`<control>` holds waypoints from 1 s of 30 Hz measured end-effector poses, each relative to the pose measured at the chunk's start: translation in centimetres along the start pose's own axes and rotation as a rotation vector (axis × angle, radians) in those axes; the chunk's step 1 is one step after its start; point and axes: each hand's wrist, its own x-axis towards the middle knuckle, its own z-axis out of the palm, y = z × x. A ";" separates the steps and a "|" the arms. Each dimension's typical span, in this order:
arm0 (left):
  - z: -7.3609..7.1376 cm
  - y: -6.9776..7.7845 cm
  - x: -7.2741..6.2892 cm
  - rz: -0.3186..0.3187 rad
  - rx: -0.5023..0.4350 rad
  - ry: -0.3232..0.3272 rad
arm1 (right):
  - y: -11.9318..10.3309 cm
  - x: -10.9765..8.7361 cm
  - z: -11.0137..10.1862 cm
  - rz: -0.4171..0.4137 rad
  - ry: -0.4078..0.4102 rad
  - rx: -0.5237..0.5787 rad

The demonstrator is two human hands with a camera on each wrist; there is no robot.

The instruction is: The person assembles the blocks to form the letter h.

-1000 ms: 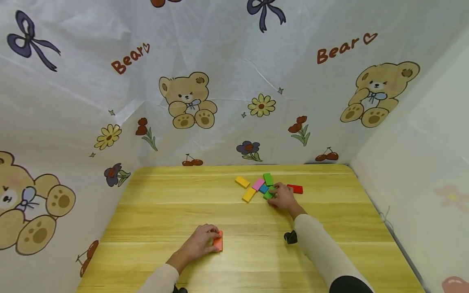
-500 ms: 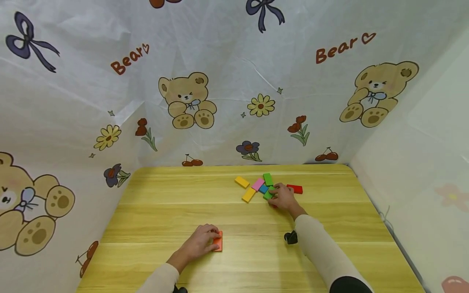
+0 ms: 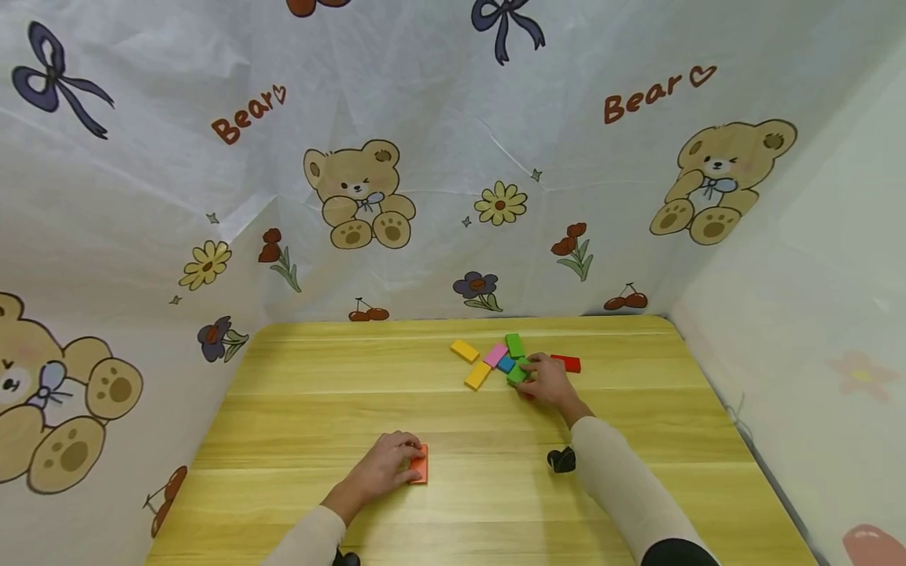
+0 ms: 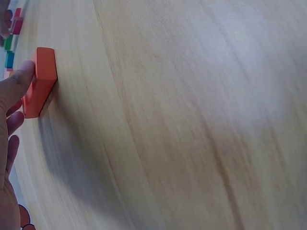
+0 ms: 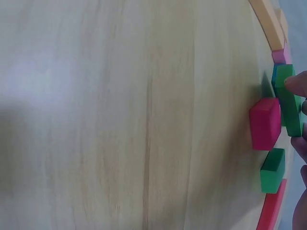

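Note:
My left hand (image 3: 382, 468) grips an orange block (image 3: 420, 464) on the near part of the table, thumb on one end and fingers at the other. In the left wrist view the orange block (image 4: 43, 79) stands on the wood with its shadow beside it. Farther off, my right hand (image 3: 552, 380) pinches a green block (image 3: 517, 374) at the edge of a loose group of blocks. The right wrist view has the thumb (image 5: 296, 84) on this green block (image 5: 289, 103), close by a crimson block (image 5: 265, 123). Part of my right hand lies outside that view.
Around the right hand lie two yellow blocks (image 3: 464, 351), a pink block (image 3: 495, 356), a blue block (image 3: 506, 364), another green block (image 3: 514, 345) and a red block (image 3: 566, 364). The wooden table (image 3: 325, 393) meets a bear-printed cloth (image 3: 425, 267) behind.
Both hands keep almost the same place and the same hold on their blocks. The head view has shifted slightly, so the scene sits a little farther left.

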 end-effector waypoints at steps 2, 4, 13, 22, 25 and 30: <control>-0.1 0.0 -0.1 0.000 0.002 0.003 | -0.4 -0.2 -0.1 -0.048 0.019 -0.008; -0.2 0.0 -0.1 0.000 0.007 0.009 | -1.0 -0.3 0.0 -0.092 0.037 0.015; -0.2 0.1 -0.1 -0.001 0.012 0.007 | -4.5 -0.6 1.5 -0.157 -0.015 0.110; -0.3 0.2 0.2 0.017 0.028 -0.033 | -8.2 0.0 3.8 -0.245 -0.129 0.150; -0.5 0.2 0.2 0.016 0.035 -0.034 | -9.3 0.3 4.7 -0.282 -0.167 0.128; -0.5 0.1 0.1 0.015 0.038 -0.039 | -11.0 0.7 5.9 -0.353 -0.203 0.107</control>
